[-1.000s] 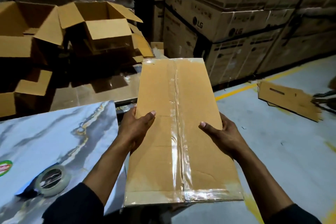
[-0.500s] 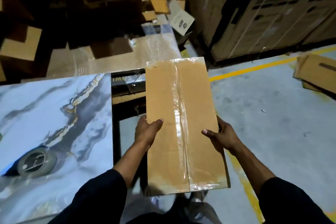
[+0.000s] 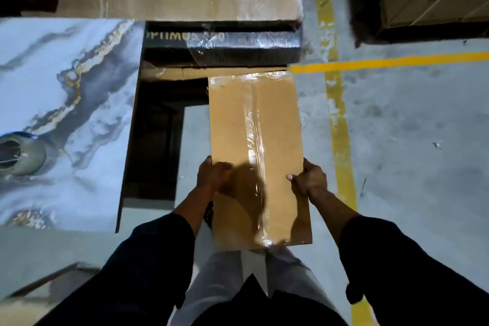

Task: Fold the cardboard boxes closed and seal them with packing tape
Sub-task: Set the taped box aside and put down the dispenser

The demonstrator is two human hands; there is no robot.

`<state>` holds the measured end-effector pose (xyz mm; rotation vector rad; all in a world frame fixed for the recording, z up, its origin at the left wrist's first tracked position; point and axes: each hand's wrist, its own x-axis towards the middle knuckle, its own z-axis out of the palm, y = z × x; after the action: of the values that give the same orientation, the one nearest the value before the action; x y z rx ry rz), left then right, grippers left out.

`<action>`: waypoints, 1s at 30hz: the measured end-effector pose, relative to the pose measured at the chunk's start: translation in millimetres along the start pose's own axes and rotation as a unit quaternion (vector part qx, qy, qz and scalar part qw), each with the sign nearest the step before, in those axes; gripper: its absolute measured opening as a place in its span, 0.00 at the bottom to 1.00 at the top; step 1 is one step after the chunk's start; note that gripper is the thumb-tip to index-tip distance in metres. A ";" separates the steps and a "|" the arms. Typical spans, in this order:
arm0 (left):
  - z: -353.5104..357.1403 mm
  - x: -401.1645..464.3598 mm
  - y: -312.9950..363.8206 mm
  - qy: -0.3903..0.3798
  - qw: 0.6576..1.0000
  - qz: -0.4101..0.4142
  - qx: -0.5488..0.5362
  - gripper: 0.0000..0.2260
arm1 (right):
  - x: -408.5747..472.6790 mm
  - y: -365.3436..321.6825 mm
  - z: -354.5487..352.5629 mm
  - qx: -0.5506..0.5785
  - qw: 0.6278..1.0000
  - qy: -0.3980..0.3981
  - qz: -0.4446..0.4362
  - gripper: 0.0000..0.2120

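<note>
The taped box (image 3: pixel 255 156) had dropped lower, away from the tabletop (image 3: pixel 66 103), over the floor (image 3: pixel 410 140). The left hand (image 3: pixel 211 174) and right hand (image 3: pixel 308 178) gripped its long edges. It looked sealed and ready to set aside.

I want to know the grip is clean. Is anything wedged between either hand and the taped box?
Nothing visible. The left hand grips the taped box at its left edge and the right hand at its right edge, thumbs directly on the cardboard. The left is blurred.
</note>
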<state>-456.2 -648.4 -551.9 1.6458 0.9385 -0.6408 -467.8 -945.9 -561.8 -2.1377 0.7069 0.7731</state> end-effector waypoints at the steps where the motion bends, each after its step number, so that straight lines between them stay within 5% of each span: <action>1: 3.9 -3.4 3.2 0.011 1.000 0.008 0.002 0.17 | 8.2 5.8 4.4 0.002 1.000 -0.001 0.008 0.33; 4: 11.9 9.2 -6.1 0.021 1.000 0.002 0.008 0.03 | 25.6 21.1 17.0 0.006 1.000 -0.001 0.013 0.34; 8: 22.4 34.3 -22.3 0.024 0.999 -0.039 0.014 0.11 | 42.8 36.8 33.6 -0.019 0.999 -0.026 0.015 0.36; 11: 31.9 57.4 -34.0 0.025 0.998 -0.053 0.015 0.08 | 59.1 48.3 52.4 -0.024 0.994 -0.103 0.005 0.47; 15: 28.0 82.5 -54.1 0.063 0.997 -0.035 -0.004 0.10 | 65.6 48.8 68.7 -0.001 0.988 -0.155 -0.026 0.47; 22: 22.6 78.4 -58.5 0.041 0.998 0.007 -0.038 0.03 | 64.2 51.1 80.0 0.032 0.992 -0.121 -0.023 0.44; 25: 18.5 74.8 -58.4 0.020 0.999 0.043 -0.026 0.04 | 59.8 49.3 76.5 0.035 0.994 -0.097 -0.030 0.39; 28: 20.9 84.4 -54.0 -0.012 0.999 0.051 -0.009 0.15 | 60.2 56.5 72.7 0.044 0.996 -0.072 -0.028 0.36; 30: 24.3 91.7 -51.8 -0.019 0.998 0.030 -0.049 0.13 | 62.9 61.4 71.5 0.044 0.995 -0.080 -0.039 0.37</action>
<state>-448.5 -642.9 -659.6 1.5638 0.8759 -0.5754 -489.1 -939.7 -672.9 -1.9864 0.5610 0.8435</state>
